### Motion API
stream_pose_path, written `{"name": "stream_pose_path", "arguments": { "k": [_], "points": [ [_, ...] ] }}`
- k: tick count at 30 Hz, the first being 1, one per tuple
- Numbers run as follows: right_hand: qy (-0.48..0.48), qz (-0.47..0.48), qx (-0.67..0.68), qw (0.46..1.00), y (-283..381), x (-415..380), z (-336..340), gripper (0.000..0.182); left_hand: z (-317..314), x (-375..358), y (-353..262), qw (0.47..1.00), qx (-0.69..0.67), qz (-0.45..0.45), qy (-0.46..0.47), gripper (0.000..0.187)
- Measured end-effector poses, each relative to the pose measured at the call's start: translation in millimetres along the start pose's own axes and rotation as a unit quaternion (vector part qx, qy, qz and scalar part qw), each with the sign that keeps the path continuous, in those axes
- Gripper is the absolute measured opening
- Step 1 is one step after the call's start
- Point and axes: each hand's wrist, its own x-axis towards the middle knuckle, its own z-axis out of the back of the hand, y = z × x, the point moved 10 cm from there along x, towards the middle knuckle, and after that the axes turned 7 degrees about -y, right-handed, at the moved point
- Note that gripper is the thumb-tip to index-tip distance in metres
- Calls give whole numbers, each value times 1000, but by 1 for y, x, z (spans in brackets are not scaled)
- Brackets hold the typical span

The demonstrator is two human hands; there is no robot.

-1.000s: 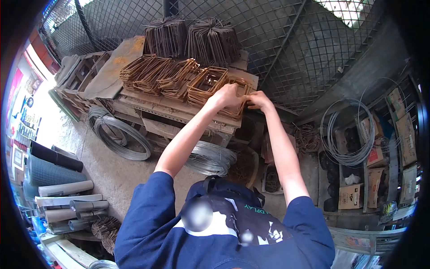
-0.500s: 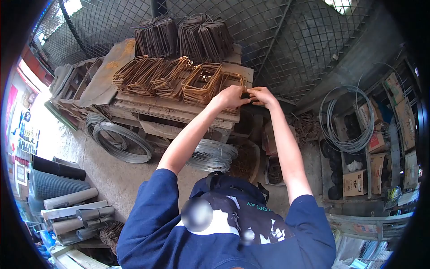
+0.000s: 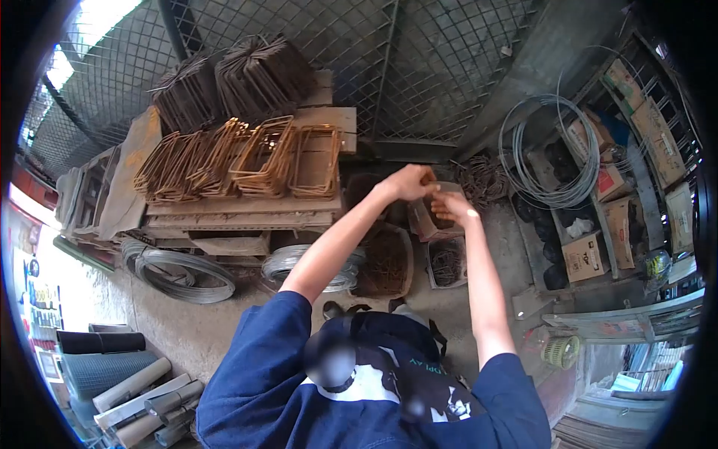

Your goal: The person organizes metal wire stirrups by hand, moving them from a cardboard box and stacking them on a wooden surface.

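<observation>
My left hand (image 3: 410, 182) is held out in front of me, just right of the bench, with its fingers curled closed. Whatever is in them, if anything, I cannot make out. Close below and to its right is my right hand (image 3: 453, 206), fingers loosely bent and apart, with nothing visible in them. A cardboard box (image 3: 425, 223) lies beneath both hands. To the left, on the wooden bench (image 3: 247, 212), sit stacks of rusty rectangular rebar stirrups (image 3: 315, 161); the nearest stack is apart from my hands.
Darker stirrup bundles (image 3: 262, 75) stand at the bench's back, before a mesh fence (image 3: 441, 60). Wire coils (image 3: 179, 273) lie under the bench. A bin (image 3: 387, 262) and a small crate (image 3: 447, 263) stand on the floor. Another wire coil (image 3: 550, 153) hangs by shelved boxes at right.
My view has turned right, so the bench sits further left. Both hands have come away from the rightmost stirrup stack and now hover past the bench's end.
</observation>
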Motion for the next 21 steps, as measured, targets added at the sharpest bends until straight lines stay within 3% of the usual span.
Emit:
{"name": "stream_pose_path", "arguments": {
  "k": [4, 6, 7, 11, 14, 16, 21],
  "points": [
    [19, -67, 25, 997, -86, 27, 36, 35, -85, 6, 40, 997, 33, 33, 69, 44],
    [9, -86, 21, 996, -121, 33, 50, 35, -129, 2, 83, 987, -13, 126, 98, 41],
    [7, -102, 27, 994, -150, 43, 58, 36, -159, -1, 112, 981, 19, 139, 134, 47],
    [8, -190, 54, 980, -276, 80, 68, 32, -238, -48, 195, 912, 33, 323, 250, 61],
    [22, -245, 48, 968, -379, 94, 61, 27, -302, -95, 251, 892, 42, 368, 259, 58],
    [27, -267, 40, 963, -443, 95, 57, 24, -324, -133, 275, 853, -19, 481, 201, 43],
    [15, -325, 16, 946, -553, 101, 36, 20, -450, -266, 400, 828, -3, 525, 196, 43]
  ]
}}
